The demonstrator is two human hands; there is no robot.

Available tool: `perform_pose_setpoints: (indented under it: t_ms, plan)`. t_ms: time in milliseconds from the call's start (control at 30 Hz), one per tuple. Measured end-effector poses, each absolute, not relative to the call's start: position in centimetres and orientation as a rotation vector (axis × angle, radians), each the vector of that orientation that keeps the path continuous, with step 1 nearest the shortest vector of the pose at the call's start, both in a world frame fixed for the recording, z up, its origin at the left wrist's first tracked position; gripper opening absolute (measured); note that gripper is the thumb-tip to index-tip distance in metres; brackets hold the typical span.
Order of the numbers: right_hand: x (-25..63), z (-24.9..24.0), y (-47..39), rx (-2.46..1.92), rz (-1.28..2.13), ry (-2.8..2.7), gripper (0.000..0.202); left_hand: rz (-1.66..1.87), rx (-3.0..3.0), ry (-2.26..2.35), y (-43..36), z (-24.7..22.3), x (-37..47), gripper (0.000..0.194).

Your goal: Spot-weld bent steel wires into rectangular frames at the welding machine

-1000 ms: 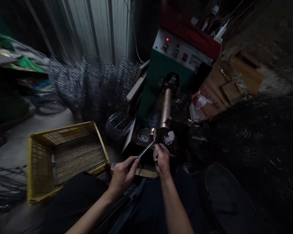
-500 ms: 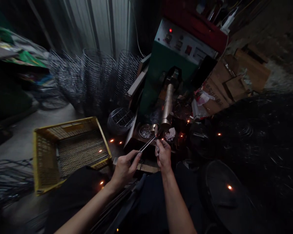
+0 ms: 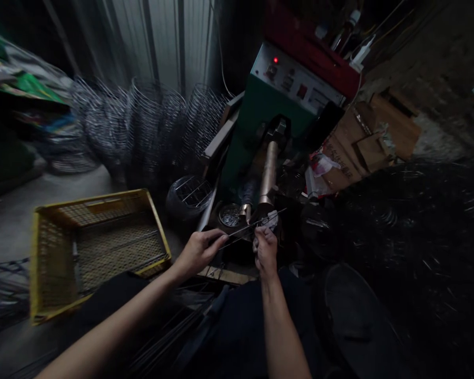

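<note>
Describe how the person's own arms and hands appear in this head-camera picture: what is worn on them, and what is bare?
Both forearms are bare to the picture's lower edge; no sleeves show. The left hand and right hand wear no gloves, and no watch, ring or wristband can be made out in the dim light. Dark clothing covers the lap below the arms.

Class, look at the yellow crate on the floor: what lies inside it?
Inside the yellow crate a few thin metal rods lie across its perforated bottom. The near wall hides the front strip of the floor, and dim light obscures anything smaller.
</note>
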State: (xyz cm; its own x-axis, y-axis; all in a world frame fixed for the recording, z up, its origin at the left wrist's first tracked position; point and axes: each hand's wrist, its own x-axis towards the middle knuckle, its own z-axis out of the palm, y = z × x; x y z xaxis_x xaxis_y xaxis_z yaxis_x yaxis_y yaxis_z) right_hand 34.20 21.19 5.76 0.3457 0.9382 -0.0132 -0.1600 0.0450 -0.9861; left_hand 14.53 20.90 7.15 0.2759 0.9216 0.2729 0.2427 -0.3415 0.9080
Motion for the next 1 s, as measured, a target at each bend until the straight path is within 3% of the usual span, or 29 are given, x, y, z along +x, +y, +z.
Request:
perform_pose_setpoints:
  t_ms: [633, 800, 1000]
  plan:
    - [34.0, 5.5, 20.5, -1.233, 1.032, -0.803, 0.038, 0.945, 1.685, 0.917, 25.1, 8.1, 12.6, 0.037]
    - [33.0, 4.1, 16.2, -1.396, 1.261, -0.996, 0.045, 0.963, 1.825, 0.914, 24.3, 8.5, 12.8, 0.038]
    - [31.3, 0.0, 9.7, -1.409, 1.475, -1.460, 0.024, 0.838, 2.243, 1.145, 19.5, 7.5, 8.4, 0.033]
